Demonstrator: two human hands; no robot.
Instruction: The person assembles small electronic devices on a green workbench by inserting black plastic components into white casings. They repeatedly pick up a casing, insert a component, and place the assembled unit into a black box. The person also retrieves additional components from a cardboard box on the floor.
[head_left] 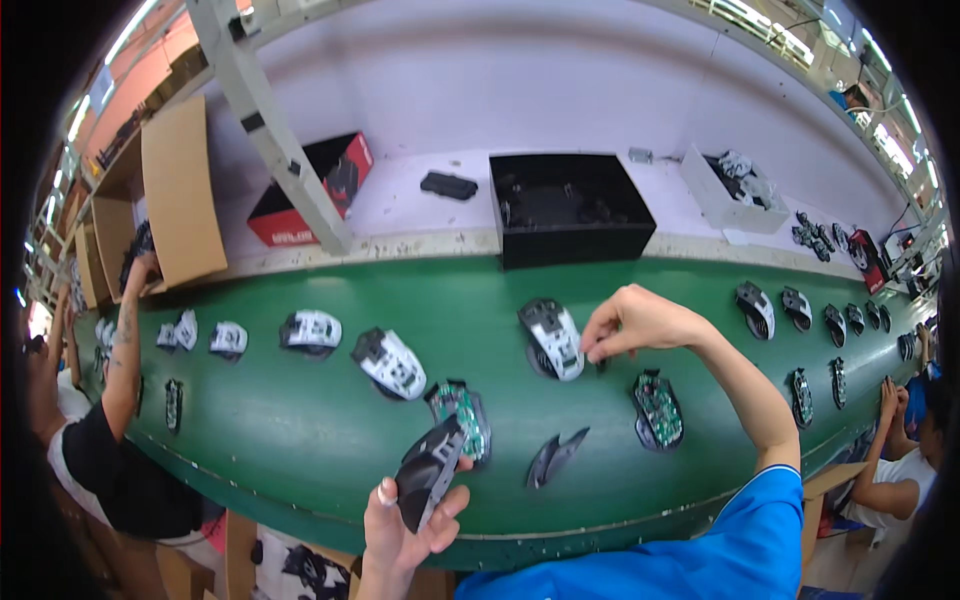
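My left hand (394,540) is closed around a black mouse shell (428,475), held tilted near the belt's front edge. Just behind the shell, a mouse base with a green circuit board (466,420) lies partly covered by it. My right hand (645,322) is bent down with its fingertips pinched together beside a white and black mouse top (552,340). A small dark bit shows under those fingers, too small to name. Between my arms lies a loose black curved shell piece (556,457). Another mouse base with a board (658,410) rests below my right wrist.
The green belt (290,430) carries more white mouse tops (390,365) leftward and dark mice (755,310) rightward. A black box (575,250), a red box (285,232) and a white box (735,210) stand behind it. Co-workers sit at left (115,470) and right (900,480).
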